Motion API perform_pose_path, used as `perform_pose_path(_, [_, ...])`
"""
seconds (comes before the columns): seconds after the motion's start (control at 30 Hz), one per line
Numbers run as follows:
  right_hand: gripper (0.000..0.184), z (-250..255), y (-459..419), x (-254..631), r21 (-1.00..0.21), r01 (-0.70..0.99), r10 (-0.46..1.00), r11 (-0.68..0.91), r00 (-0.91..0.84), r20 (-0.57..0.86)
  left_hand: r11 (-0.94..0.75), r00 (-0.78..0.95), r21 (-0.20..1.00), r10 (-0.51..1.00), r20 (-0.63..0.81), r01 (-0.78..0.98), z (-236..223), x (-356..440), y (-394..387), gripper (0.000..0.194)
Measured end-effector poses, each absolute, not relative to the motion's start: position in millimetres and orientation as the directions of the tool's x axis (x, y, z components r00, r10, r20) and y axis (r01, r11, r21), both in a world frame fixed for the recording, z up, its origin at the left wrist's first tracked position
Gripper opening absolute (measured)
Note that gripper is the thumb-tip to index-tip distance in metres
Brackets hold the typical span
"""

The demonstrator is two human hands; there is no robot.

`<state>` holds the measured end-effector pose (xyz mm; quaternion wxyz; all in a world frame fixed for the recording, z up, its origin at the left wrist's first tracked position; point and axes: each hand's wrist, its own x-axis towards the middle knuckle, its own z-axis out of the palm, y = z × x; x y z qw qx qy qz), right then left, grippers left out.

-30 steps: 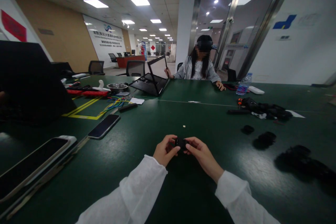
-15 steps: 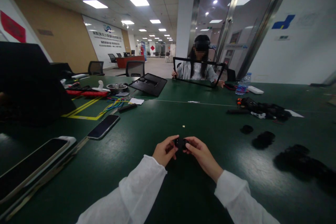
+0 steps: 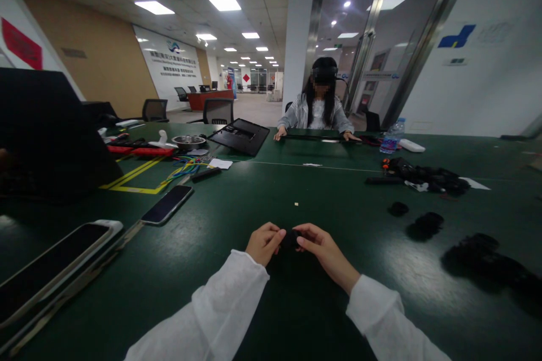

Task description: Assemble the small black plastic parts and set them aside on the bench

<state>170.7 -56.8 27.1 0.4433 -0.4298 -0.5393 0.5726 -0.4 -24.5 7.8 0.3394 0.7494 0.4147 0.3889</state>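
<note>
A small dark, rounded part, its kind too dark to make out, sits between my two hands just above the green table. My right hand pinches it from the right with thumb and fingers. On the other side my left hand is closed, its thumb and fingertips against the part's left edge. Off to the right lie a small black piece, a larger black piece and a long dark clump of parts.
A phone and a bigger white-edged device lie at left, near coloured wires. Across the table, a person holds a black frame. A bottle and black parts lie at right.
The dark part has turned between my fingers, and my left fingers have curled in closer. Across the table, the person has lowered the black frame from upright to flat on the table.
</note>
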Motion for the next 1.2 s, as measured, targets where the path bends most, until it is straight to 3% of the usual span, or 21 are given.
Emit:
perform_pose_path(0.1, [0.025,27.2,-56.9,170.3,-0.998,-0.051,0.971,-0.025,-0.237,-0.012,-0.461,0.347,0.815,0.872,0.345,0.351,8.1,0.2,-25.1,0.045])
perform_pose_path(0.27, [0.028,24.8,-54.6,169.7,-0.996,-0.085,0.985,-0.039,-0.172,-0.024,-0.354,0.306,0.905,0.911,0.276,0.237,4.0,2.1,-25.9,0.018])
perform_pose_path(0.43, [0.030,22.7,-52.3,169.4,-0.987,-0.154,0.995,-0.039,-0.094,-0.025,-0.373,0.379,0.905,0.883,0.277,0.206,3.4,2.2,-27.1,0.044])
perform_pose_path(0.6, [0.028,18.7,-51.6,170.7,-0.987,-0.156,0.994,-0.040,-0.103,-0.024,-0.416,0.386,0.867,0.873,0.297,0.274,1.7,0.7,-26.3,0.034])
perform_pose_path(0.77, [0.025,16.0,-51.6,172.3,-0.992,-0.123,0.989,-0.034,-0.145,-0.016,-0.352,0.367,0.874,0.903,0.223,0.335,1.3,0.2,-25.5,0.023])
perform_pose_path(1.03, [0.021,29.8,-58.7,171.1,-0.998,-0.059,0.965,-0.036,-0.262,-0.019,-0.436,0.372,0.812,0.880,0.295,0.387,9.4,-0.1,-27.2,0.047])
perform_pose_path(1.2, [0.019,24.5,-55.2,170.3,-0.998,-0.051,0.970,-0.027,-0.244,-0.013,-0.314,0.325,0.889,0.923,0.205,0.332,8.3,1.5,-28.0,0.035])
